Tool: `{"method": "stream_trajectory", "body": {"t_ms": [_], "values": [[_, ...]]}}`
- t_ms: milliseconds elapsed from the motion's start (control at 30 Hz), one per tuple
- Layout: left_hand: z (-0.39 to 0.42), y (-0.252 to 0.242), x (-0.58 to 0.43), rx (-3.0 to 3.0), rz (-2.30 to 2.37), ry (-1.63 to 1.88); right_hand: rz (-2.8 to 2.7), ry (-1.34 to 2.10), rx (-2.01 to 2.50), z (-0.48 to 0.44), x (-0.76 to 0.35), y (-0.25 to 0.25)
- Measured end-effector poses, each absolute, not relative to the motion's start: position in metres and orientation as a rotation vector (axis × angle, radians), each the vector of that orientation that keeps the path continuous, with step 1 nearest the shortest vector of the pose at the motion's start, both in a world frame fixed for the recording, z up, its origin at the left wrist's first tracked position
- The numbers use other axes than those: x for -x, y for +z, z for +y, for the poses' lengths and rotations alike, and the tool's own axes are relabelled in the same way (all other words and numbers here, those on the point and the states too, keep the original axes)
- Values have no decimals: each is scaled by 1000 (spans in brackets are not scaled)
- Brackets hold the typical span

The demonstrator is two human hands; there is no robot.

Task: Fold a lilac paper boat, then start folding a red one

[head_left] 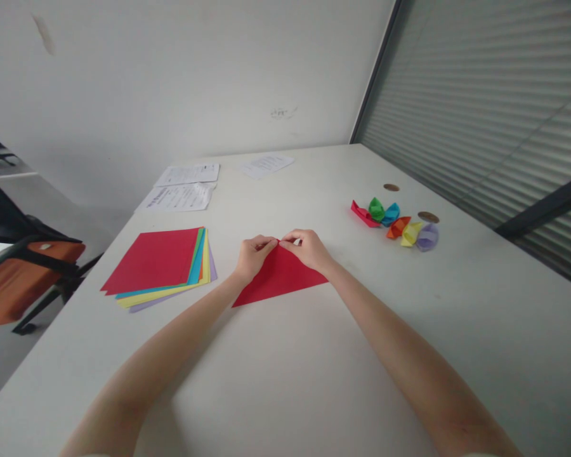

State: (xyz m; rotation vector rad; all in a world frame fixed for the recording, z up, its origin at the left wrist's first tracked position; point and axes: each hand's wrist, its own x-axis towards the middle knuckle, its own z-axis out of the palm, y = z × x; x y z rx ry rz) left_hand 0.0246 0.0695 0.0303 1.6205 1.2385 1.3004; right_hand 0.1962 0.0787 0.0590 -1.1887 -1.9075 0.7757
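A sheet of red paper [282,274], folded into a triangle, lies on the white table [276,374] in front of me. Its long edge faces me and its peak points away. My left hand [255,255] pinches the paper just left of the peak. From the other side my right hand [309,247] pinches it too, the two sets of fingertips almost touching. Part of the triangle's left and right sides is hidden under my hands.
Left of my hands is a fanned stack of coloured paper [155,259], red on top. Several small folded paper shapes [394,222] stand in a row at the right. Printed sheets [183,195] lie farther back. An orange-seated chair [33,270] is beside the table's left edge.
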Motion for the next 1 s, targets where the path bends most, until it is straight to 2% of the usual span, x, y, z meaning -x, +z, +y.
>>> {"method": "stream_trajectory", "body": {"t_ms": [1000], "values": [[68, 33, -33, -1284, 1114, 1333, -1892, 783, 1161, 80, -202, 62]]}}
